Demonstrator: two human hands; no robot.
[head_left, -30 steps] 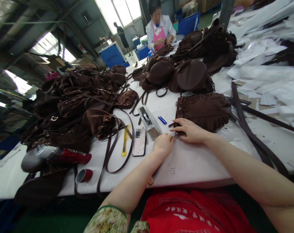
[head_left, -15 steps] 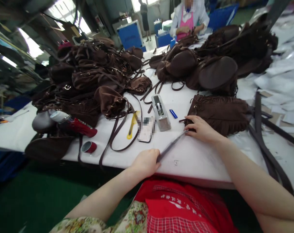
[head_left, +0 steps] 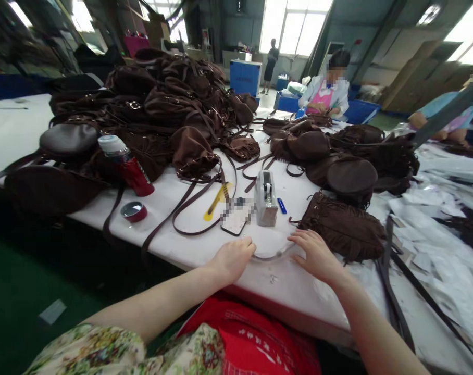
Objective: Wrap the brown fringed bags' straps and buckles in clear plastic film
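Observation:
Between my hands runs a thin, pale, see-through sheet [head_left: 273, 256], its near edge bowed; it looks like plastic, but its kind is unclear. My left hand [head_left: 234, 259] is closed on its left end. My right hand [head_left: 312, 255] is open at its right end, fingers stretched out and thumb apart. Just beyond the right fingers lies a dark brown fringed bag [head_left: 344, 224] with a drawstring. A grey tape dispenser [head_left: 266, 200], a small blue object [head_left: 282, 205] and a phone [head_left: 235, 219], partly blurred, lie past my hands.
Brown bags [head_left: 174, 99] are heaped at the left, with more bags [head_left: 353, 169] at the right. A red bottle [head_left: 129, 169], a tape roll [head_left: 134, 211] and a yellow-handled comb [head_left: 216, 202] lie left. White sheets [head_left: 447, 203] cover the right side. A co-worker [head_left: 326, 94] stands across the table.
The view has tilted up and shifted. The sheet's edge, dark and straight before, now bows and looks pale. My right hand has spread its fingers and moved slightly nearer my left.

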